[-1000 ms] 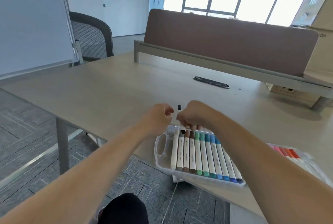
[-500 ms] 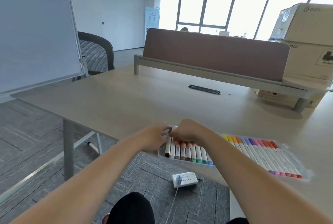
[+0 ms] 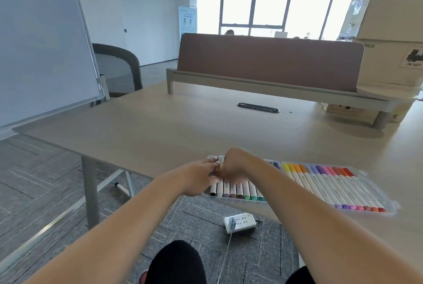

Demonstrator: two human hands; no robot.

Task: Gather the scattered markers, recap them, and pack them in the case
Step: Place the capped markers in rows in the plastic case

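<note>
My two hands meet over the left end of the case (image 3: 391,204), a clear plastic tray which lies open at the near edge of the counter (image 3: 137,128). My left hand (image 3: 201,177) comes from the left with its thumb up and its fingertips bent toward the right hand (image 3: 235,166). The right hand is curled like a fist with the knuckles up. The two hands touch each other. What they clamp on is hidden behind the fingers, so I cannot tell if either hand holds anything. There seems to be a small pale piece between them, but the view is too blurred to be sure.

Below my hands, the left half of the case holds a row of markers (image 3: 238,190) lying side by side, their caps going from black and brown to green. My right forearm covers the rest of this row. The right half holds a second row (image 3: 332,188), from yellow and orange through purple and pink to red, all capped and parallel.

Farther on the counter there is a dark cable slot (image 3: 258,107), and behind it a brown divider panel (image 3: 270,61). Cardboard boxes (image 3: 389,32) stand at the far right. A whiteboard (image 3: 41,43) and a mesh chair (image 3: 119,71) are at the left. On the floor under the counter edge lies a white power strip (image 3: 239,223).
</note>
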